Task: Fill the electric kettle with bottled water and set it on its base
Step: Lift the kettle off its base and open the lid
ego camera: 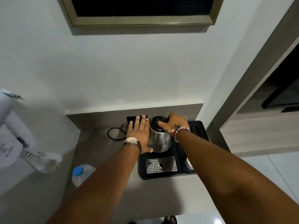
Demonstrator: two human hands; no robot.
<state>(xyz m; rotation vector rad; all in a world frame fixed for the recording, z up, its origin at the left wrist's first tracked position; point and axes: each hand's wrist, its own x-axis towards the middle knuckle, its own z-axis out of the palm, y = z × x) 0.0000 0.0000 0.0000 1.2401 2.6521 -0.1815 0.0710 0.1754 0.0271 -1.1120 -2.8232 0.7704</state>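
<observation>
Standing at centre frame: one steel kettle (160, 139), upright, on the rear part of a black tray (199, 126) that occupies the right half of a grey counter (97, 152). Its black lid (159, 122) is down. Whether a separate base lies under it cannot be told from this angle.

Right hand (174, 123): reaching in from the lower right, draped over the kettle's top, thumb pressed on the lid, fingers curled down the far side where the handle is hidden. Grip closed on the kettle. Beaded bracelets (179, 130) at the wrist.

Left hand (140, 131): flat and open, fingers extended, palm laid against the kettle's left flank, thumb touching its lower edge. It steadies and does not clasp. Wristwatch (131, 141) with pale face on a brown strap.

Tray, front part: one perforated metal drip grille (161, 164); to its right a round recess holding a white cup (189, 163), partly hidden by the right forearm.

Counter, left of the tray: one looped black cord (113, 135), near the left hand. Counter, lower left, well apart from the kettle: one clear plastic water bottle (80, 174) with a blue cap on.

Left edge of frame: white wall-mounted hair dryer (11, 126) with coiled cord (40, 160).

Top of frame: gold-framed dark panel (142, 21) on the white wall.
</observation>
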